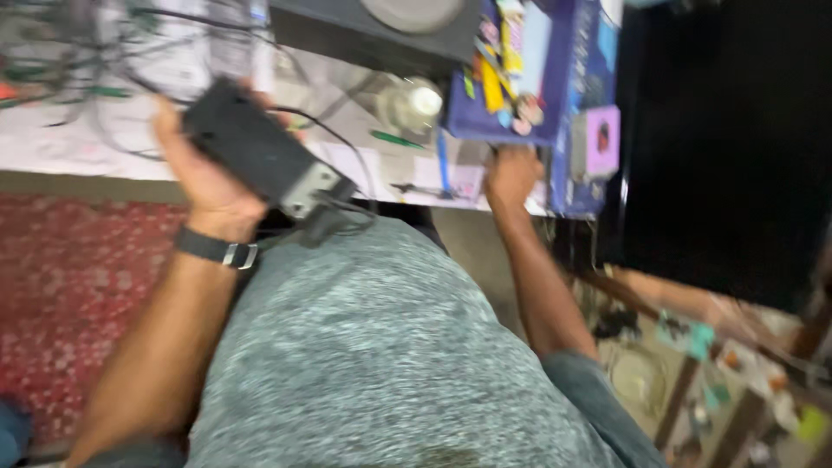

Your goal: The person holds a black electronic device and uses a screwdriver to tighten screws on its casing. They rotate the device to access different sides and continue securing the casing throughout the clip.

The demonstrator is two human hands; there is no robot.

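My left hand [201,178] grips a black box-shaped device [260,152] with a grey end, from which black cables hang toward my grey shirt. A dark strap sits on that wrist. My right hand [510,176] rests at the edge of the white worktable [69,147], just below a purple-blue box [529,78] full of small coloured items. Whether the right hand holds anything is blurred.
Tangled wires [78,61] cover the table's left part. A clear round jar [412,104], a green pen [397,139] and a dark case [381,30] lie near the middle. A large black panel [728,147] stands right; a red patterned rug [69,295] lies left.
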